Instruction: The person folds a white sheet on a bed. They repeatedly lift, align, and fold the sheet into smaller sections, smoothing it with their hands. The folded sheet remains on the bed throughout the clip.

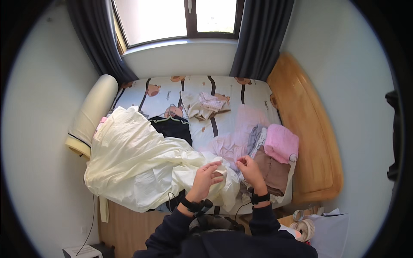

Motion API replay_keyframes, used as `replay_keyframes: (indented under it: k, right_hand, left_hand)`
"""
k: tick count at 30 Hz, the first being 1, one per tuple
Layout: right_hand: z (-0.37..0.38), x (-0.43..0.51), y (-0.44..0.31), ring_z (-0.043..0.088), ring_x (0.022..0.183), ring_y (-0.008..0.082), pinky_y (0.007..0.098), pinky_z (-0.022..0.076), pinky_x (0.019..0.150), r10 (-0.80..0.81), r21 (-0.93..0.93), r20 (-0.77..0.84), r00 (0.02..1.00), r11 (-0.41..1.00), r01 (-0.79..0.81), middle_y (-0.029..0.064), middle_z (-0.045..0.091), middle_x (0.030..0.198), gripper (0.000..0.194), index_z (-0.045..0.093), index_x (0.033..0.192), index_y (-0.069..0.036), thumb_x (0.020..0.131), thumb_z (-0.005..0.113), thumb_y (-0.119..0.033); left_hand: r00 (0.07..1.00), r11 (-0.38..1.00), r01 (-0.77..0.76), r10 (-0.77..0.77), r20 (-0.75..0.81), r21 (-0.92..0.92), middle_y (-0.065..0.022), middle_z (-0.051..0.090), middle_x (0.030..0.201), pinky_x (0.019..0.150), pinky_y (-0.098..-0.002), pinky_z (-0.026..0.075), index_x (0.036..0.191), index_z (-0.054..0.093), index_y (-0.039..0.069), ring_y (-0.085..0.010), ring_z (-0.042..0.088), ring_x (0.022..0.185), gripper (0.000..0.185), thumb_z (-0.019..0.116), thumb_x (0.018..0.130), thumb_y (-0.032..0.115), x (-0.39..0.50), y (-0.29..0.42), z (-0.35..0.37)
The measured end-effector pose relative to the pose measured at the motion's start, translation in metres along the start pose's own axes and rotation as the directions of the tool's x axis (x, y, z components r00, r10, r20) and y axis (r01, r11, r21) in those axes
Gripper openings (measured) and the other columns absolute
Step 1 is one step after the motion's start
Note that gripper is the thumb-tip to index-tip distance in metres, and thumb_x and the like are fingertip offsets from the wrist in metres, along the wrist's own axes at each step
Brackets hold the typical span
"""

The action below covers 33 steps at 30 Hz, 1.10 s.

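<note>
A large pale-yellow cloth [142, 164] lies in loose folds over the left and front of the bed. My left hand [205, 179] is over its right end, fingers apart; nothing shows gripped in them. My right hand [251, 171] is just right of the cloth, thumb and fingers drawn together. Whether it pinches anything is too small to tell. Beyond it spreads a sheer pink fabric [229, 146]. A folded brown cloth [273, 172] lies close on the right, with a folded pink towel [281, 143] on its far part.
A black garment on a hanger [172, 127] and a crumpled beige garment [196, 108] lie on the patterned bedsheet [193, 85]. A rolled foam mattress [96, 106] leans at left. The wooden headboard [309, 135] bounds the right. Near it stands a small fan [305, 230].
</note>
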State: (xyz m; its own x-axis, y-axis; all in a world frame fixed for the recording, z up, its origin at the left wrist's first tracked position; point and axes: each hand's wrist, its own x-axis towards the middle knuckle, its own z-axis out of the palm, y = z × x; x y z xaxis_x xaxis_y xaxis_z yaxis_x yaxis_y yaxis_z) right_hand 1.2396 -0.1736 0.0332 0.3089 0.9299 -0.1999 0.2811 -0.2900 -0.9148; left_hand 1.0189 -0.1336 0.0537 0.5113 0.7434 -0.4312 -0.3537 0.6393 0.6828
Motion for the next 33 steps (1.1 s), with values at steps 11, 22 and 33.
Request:
replay_keyframes:
  k: [11,22,33]
  right_hand:
    - [0.026,0.003,0.124,0.071,0.089,0.0253,0.0368,0.0551,0.081,0.152,0.000,-0.200,0.968,0.988,-0.155,0.0153,0.074,0.097,0.025,0.068,0.106,0.002,0.093,0.069,-0.020]
    - [0.133,-0.025,0.297,0.071,0.089,0.0291,0.0388,0.0548,0.081,0.443,-0.013,-0.285,0.850,0.885,-0.466,0.0148,0.074,0.095,0.026,0.067,0.108,0.000,0.091,0.068,-0.021]
    - [0.171,-0.021,0.367,0.069,0.101,0.0352,0.0431,0.0540,0.087,0.145,-0.281,-0.249,0.958,0.935,-0.215,0.0213,0.073,0.109,0.023,0.077,0.096,-0.003,0.088,0.071,-0.024]
  left_hand:
    - [0.972,0.991,-0.085,0.105,-0.209,0.103,-0.0021,0.068,0.104,0.076,-0.0289,0.059,0.129,0.065,0.002,-0.0103,0.065,0.087,0.031,0.055,0.104,0.015,0.007,-0.023,-0.034]
    - [0.942,0.928,0.015,0.111,-0.317,0.371,-0.0008,0.072,0.110,0.079,-0.0247,0.053,0.125,0.071,0.002,-0.0059,0.063,0.090,0.028,0.057,0.105,0.015,0.012,-0.088,-0.104]
    - [0.932,0.873,-0.050,0.215,-0.291,0.485,0.0035,0.067,0.098,0.074,-0.0200,0.044,0.124,0.071,-0.001,-0.0024,0.052,0.081,0.026,0.057,0.105,0.011,0.027,-0.126,-0.129]
